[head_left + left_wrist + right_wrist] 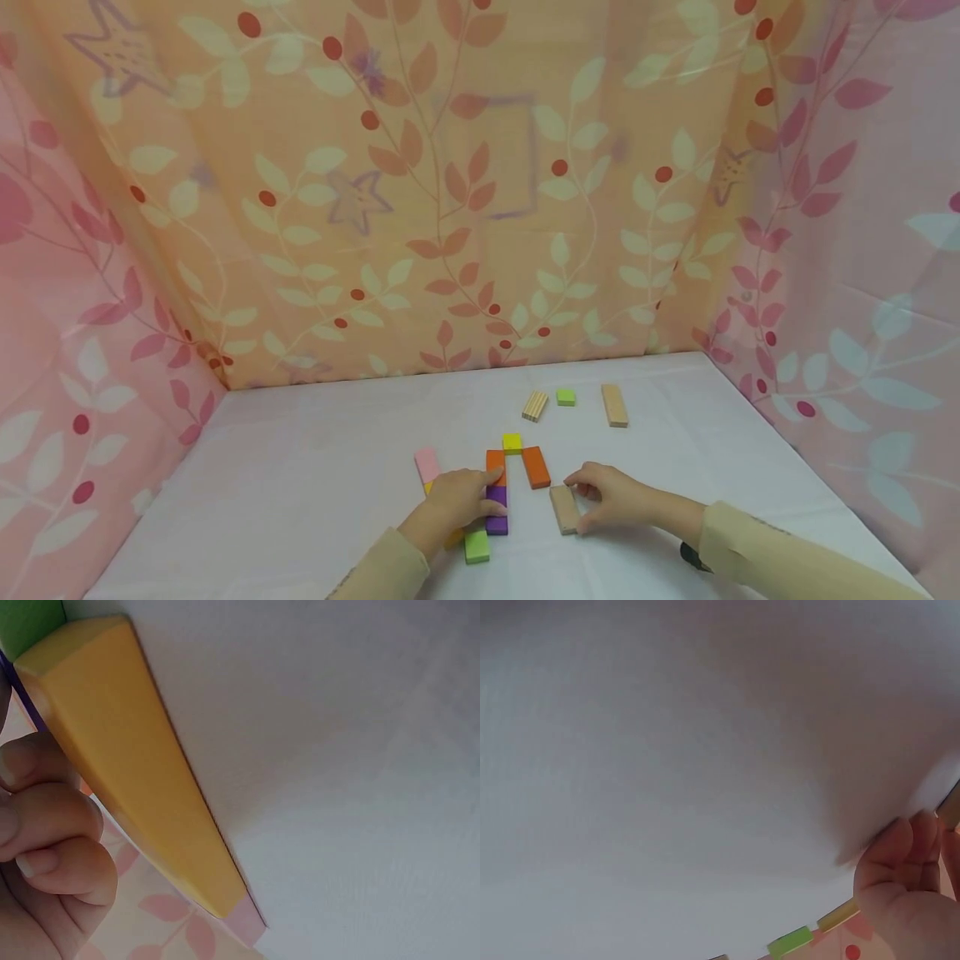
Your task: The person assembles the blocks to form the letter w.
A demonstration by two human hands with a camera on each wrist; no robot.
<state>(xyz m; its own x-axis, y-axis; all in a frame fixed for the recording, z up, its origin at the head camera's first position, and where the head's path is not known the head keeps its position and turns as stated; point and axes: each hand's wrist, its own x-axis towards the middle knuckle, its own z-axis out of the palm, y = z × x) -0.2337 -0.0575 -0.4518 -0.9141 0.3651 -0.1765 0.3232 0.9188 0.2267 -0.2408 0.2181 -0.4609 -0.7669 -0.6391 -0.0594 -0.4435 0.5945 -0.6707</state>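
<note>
In the head view my left hand [456, 500] has its fingertip at the join of an orange block [496, 462] and a purple block [497, 525], its thumb on the purple one. The left wrist view shows its other fingers curled beside a long yellow-orange block [135, 757], a green block [30, 626] at one end, a pink block [244, 921] at the other. My right hand [611, 497] pinches a plain wooden block [565, 510] between finger and thumb, near its two ends. A second orange block [536, 467] and a yellow block [512, 443] lie between the hands, further back.
Farther back on the white tabletop [300, 467] lie a bundle of thin wooden pieces [535, 406], a small green block [566, 397] and a long wooden block [614, 406]. A dark object [693, 557] shows by the right sleeve. Patterned cloth [450, 208] encloses the table.
</note>
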